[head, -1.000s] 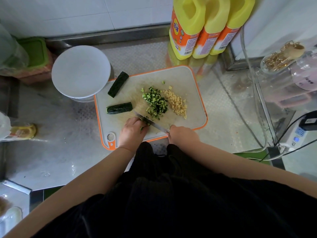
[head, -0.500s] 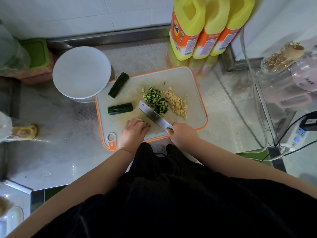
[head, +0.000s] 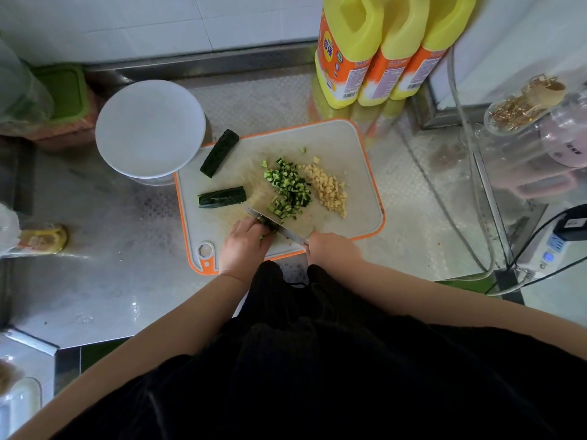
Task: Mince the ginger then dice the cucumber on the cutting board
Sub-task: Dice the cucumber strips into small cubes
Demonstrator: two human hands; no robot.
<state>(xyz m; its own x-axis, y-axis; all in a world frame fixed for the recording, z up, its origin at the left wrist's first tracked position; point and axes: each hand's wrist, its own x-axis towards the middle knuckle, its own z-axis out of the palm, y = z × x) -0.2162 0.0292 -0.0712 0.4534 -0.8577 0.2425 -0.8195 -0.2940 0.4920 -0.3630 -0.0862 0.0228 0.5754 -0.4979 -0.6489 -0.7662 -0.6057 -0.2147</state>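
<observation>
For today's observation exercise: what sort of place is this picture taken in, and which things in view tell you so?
Most likely a kitchen. A cutting board with diced cucumber and minced ginger lies on a metal counter, below a tiled wall, beside yellow bottles.

A kitchen, plainly for cooking: stainless-steel tabletop point(head: 104, 281) with a raised metal back edge against white wall tiles point(head: 158, 23). Orange-rimmed cutting board point(head: 359, 154) carrying diced cucumber point(head: 287, 188), minced ginger point(head: 327, 188) and two uncut cucumber pieces point(head: 222, 196). Knife point(head: 279, 225) across the board. Three yellow jugs point(head: 390, 46) with orange labels lined up at the wall. White round lid point(head: 149, 128) over a container beside the board. Glass jar point(head: 521, 112) of dried goods and a power strip point(head: 552, 249) at the right.
</observation>
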